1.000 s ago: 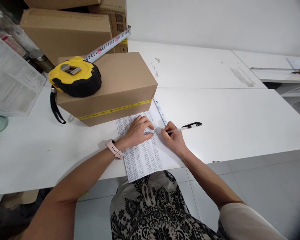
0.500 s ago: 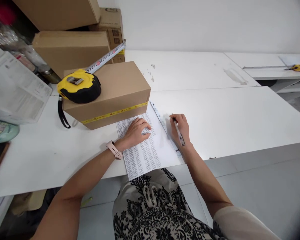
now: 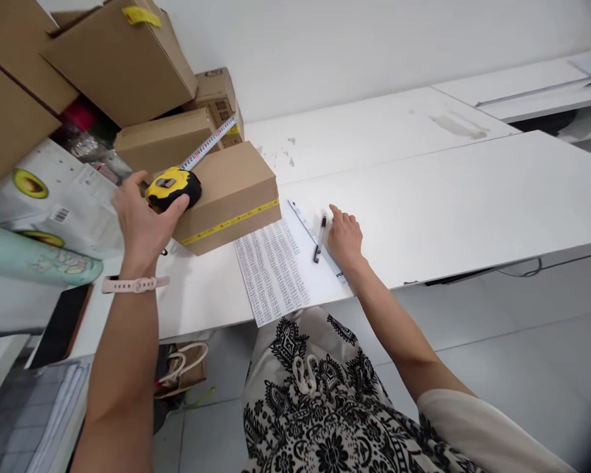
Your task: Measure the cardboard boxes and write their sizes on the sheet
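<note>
A yellow and black tape measure (image 3: 173, 186) rests on a cardboard box (image 3: 236, 172), its blade (image 3: 209, 142) drawn out toward the back. My left hand (image 3: 145, 217) is around the left side of its case, thumb in front and fingers behind. Close to the sheet's right side, my right hand (image 3: 345, 235) lies on the table with its fingers apart, holding nothing. Just left of it is a black-capped clear pen (image 3: 320, 240), beside a ruler (image 3: 303, 220). The printed sheet (image 3: 273, 272) lies in front of the box, covered in columns of small print.
More cardboard boxes (image 3: 121, 62) are stacked at the back left. A mint-green bottle (image 3: 44, 259) and a dark flat case (image 3: 62, 325) are at the left. The white table (image 3: 423, 217) stretches right, with its front edge near my body.
My left hand has moved from the sheet to the tape measure. My right hand has let go of the pen, which now lies by the ruler. The view has shifted left.
</note>
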The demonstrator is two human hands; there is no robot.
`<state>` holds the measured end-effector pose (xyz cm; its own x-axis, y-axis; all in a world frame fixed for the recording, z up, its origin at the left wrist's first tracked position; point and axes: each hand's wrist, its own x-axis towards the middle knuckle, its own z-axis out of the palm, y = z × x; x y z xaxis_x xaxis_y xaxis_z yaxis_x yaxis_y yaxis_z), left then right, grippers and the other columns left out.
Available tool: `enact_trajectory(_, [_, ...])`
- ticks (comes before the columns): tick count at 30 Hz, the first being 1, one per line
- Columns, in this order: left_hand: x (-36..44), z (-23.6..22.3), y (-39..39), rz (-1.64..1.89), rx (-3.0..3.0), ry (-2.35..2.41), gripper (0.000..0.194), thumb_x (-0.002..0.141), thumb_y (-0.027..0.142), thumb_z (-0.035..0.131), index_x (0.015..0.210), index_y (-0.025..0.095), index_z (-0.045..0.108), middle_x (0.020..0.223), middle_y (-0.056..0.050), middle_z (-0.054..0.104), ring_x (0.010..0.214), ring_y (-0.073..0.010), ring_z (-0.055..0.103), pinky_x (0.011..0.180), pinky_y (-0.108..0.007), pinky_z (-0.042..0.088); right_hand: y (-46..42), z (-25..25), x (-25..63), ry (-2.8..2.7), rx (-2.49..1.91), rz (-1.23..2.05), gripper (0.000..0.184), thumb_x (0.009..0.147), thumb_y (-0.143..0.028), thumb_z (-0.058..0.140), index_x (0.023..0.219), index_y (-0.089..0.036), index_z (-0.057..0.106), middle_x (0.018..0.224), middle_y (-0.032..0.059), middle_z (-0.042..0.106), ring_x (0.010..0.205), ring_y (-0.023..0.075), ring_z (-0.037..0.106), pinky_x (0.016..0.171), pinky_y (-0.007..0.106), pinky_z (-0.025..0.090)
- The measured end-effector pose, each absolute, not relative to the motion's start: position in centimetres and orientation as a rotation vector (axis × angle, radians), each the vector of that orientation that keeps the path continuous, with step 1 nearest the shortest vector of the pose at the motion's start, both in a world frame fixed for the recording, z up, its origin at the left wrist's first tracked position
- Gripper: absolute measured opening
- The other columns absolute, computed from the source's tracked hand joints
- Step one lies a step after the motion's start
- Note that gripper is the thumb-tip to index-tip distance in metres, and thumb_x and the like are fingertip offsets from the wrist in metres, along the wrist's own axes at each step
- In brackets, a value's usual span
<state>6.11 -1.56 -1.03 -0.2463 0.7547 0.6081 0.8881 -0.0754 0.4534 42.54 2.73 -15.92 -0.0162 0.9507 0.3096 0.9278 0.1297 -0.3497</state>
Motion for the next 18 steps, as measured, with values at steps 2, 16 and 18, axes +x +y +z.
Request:
enact_trajectory(2, [5.1,-1.4,-1.0,-1.287,-1.799,-2.219,0.077,0.072,0.051,0.079,0.135,0.017,0.05,0.127,-0.008,0.06,0.121,-0.0352,0.053,0.099,-0.055,0.038,2.7,-15.8,42.5,-1.942,-1.801,0.075,0.056,0.09,-0.008,0.035,0.145,-0.011,0.045,0.113,0.0171,0.065,0.103,0.0319,0.052,0.086,0.042,0.041])
enact_trajectory(16, [5.3,-1.5,-0.7,-1.782,-1.592,-2.166,0.079,0.067,0.046,0.077,0.131,0.019,0.04,0.119,-0.01,0.058,0.107,-0.0261,0.061,0.092,-0.04,0.05,2.0,-15.8,42.9,-1.705,-1.577,0.15,0.041,0.094,-0.022,0.039,0.13,-0.014,0.056,0.113,0.0148,0.068,0.106,0.0313,0.056,0.088,0.045,0.046])
enact_trajectory(18, [3.7,-0.9,-1.7,-1.927,-1.663,-2.155,0.079,0.064,0.044,0.077,0.131,0.024,0.039,0.108,-0.006,0.061,0.1,-0.0262,0.064,0.089,-0.04,0.052,2.0,-15.5,43.0,-1.589,-1.458,0.225,0.04,0.093,-0.025,0.041,0.13,-0.017,0.056,0.112,0.0121,0.068,0.105,0.0292,0.057,0.086,0.044,0.05])
